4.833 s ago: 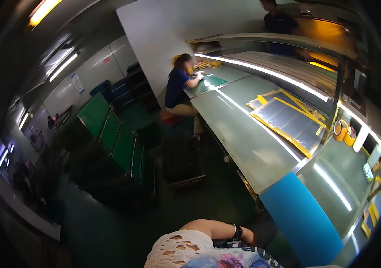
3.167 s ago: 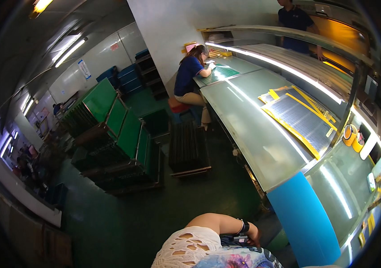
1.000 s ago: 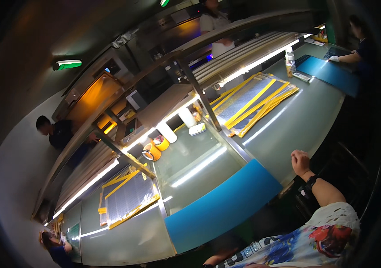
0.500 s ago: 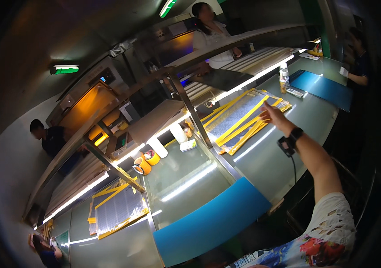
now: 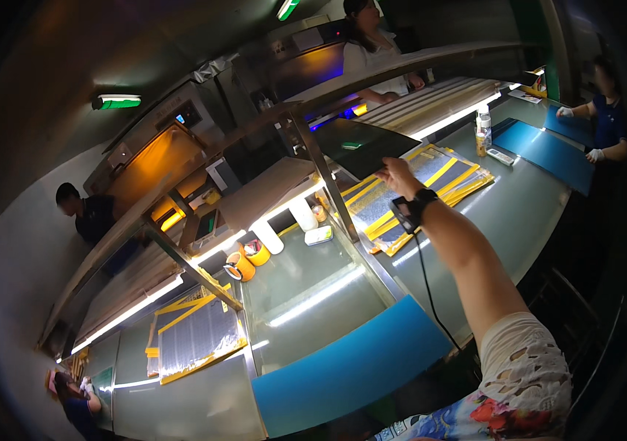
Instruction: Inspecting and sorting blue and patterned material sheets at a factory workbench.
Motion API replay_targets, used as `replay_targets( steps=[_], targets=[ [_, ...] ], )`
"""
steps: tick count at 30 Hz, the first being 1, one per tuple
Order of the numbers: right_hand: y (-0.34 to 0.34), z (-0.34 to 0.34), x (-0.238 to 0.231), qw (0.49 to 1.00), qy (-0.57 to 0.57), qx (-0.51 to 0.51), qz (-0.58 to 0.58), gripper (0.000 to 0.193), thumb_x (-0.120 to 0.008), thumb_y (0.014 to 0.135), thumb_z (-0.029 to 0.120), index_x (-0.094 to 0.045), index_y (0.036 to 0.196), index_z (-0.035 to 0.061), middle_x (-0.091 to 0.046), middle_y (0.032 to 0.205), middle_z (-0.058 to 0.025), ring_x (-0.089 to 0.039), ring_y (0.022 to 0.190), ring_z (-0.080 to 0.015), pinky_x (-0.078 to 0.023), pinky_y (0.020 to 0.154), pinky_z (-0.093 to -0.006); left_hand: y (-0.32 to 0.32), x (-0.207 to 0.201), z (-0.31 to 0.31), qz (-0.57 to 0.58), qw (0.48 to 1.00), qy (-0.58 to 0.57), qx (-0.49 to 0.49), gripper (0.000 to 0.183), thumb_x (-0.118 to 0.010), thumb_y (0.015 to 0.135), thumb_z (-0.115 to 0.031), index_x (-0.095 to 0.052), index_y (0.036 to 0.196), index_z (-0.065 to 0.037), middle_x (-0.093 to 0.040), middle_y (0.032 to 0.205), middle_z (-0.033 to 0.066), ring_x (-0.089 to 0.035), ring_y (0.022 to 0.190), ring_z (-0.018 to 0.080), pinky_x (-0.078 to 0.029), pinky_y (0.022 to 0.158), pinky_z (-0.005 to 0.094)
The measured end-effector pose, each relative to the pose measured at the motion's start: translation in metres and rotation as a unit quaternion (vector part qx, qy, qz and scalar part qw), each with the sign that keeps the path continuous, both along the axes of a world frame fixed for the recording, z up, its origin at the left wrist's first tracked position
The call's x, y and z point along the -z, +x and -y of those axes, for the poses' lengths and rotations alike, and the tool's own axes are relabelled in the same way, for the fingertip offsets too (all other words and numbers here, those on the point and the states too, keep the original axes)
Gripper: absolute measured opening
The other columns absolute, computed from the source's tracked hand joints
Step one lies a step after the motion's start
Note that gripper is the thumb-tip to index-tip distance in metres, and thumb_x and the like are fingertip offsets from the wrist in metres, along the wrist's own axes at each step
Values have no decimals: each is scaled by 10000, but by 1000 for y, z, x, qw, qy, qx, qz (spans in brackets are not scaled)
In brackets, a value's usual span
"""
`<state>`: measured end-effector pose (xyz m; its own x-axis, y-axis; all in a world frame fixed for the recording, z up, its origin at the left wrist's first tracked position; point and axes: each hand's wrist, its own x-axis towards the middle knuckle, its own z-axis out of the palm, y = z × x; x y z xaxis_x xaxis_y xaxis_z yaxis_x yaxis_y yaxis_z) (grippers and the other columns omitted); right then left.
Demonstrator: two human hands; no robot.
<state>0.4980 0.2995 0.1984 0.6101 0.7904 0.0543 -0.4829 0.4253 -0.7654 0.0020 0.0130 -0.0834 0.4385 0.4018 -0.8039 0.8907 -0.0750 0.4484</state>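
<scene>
My right hand (image 5: 399, 176) reaches forward over the bench, its fingers closed at the near edge of a dark glossy sheet (image 5: 363, 141). The sheet slants down from the shelf opening behind the upright post. A dark strap with a small cabled device (image 5: 407, 213) circles my right wrist. Below the hand lies a stack of yellow-taped film panels (image 5: 442, 173). In front of me, a flat blue sheet (image 5: 354, 367) rests along the near edge of the bench. My left hand is out of the picture.
Tape rolls (image 5: 240, 266), a white cylinder (image 5: 268, 237) and a white box (image 5: 319, 235) stand under the shelf. Further taped panels (image 5: 199, 334) lie left. A metal post (image 5: 321, 165) rises beside my reach. A gloved co-worker (image 5: 611, 121) handles blue sheets (image 5: 545, 151) at right.
My right hand has moved left and forward, from above the taped panels to the dark sheet's edge. The sheet now reaches nearer to me. The right-hand co-worker has brought another blue sheet into view.
</scene>
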Motion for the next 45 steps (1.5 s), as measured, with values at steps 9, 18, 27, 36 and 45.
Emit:
replay_targets(
  steps=[9, 18, 27, 36, 45],
  targets=[
    [29, 312, 95, 997, 52, -54, -7, 231, -510, 892, 60, -524, 1101, -38, -595, 1082, -111, -587, 974, -202, -496, 846, -336, -36, -5, 46, -21, 998, -62, -9, 585, -411, 905, -567, -616, 1120, -63, -608, 1126, 122, -554, 1044, 250, -402, 911, 400],
    [-29, 464, 236, 972, -202, 17, -118, 136, -543, 910, 129, -542, 986, 15, -641, 941, -107, -653, 858, -242, -544, 741, -369, -58, 46, 40, 45, 988, -110, -99, 483, -507, 888, -519, -651, 727, -87, -538, 578, 8, -435, 466, 139, -349, 449, 309],
    [-32, 483, 185, 910, -415, 11, 14, 152, -615, 876, 155, -581, 771, 51, -623, 691, -67, -646, 620, -185, -536, 592, -324, -26, -123, 20, 126, 980, -76, -132, 389, -611, 886, -377, -646, 952, 5, -669, 783, 73, -644, 708, 138, -501, 657, 267],
    [-82, 464, 146, 630, -294, -54, 717, 629, -781, 642, 290, -545, 1188, 88, -409, 1370, -145, -273, 1345, -362, -184, 1113, -509, 80, -178, -30, 174, 938, 253, 163, 329, -585, 888, -369, -621, 885, -42, -641, 753, 125, -625, 706, 280, -480, 635, 383],
    [-80, 460, 185, 551, -253, 9, 795, 524, -704, 724, 206, -561, 1205, 54, -383, 1405, -194, -280, 1334, -409, -199, 1100, -535, 176, -113, 33, 237, 904, 154, 320, 295, -621, 810, -363, -640, 878, -77, -650, 787, 141, -628, 791, 344, -491, 704, 434]
  ],
)
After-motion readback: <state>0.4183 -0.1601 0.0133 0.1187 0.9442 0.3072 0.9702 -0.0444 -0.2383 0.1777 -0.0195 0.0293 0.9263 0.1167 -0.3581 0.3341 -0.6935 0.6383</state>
